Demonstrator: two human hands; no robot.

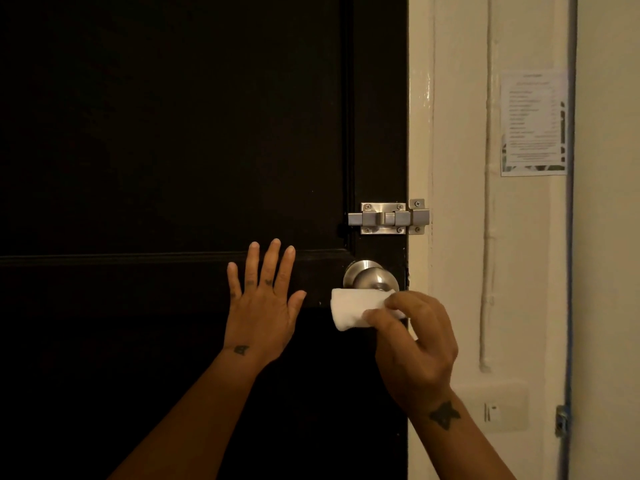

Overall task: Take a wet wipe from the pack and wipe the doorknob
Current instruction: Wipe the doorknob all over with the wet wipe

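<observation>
A round silver doorknob (370,276) sits at the right edge of a dark door (173,133). My right hand (417,344) pinches a folded white wet wipe (353,308) and holds it against the knob's lower part, covering that part. My left hand (261,301) lies flat on the door left of the knob, fingers spread, holding nothing. The wipe pack is not in view.
A steel slide bolt (388,218) is fixed above the knob, reaching onto the cream door frame (420,133). On the wall to the right hang a printed notice (533,124), a painted cable (487,202) and a light switch (493,412).
</observation>
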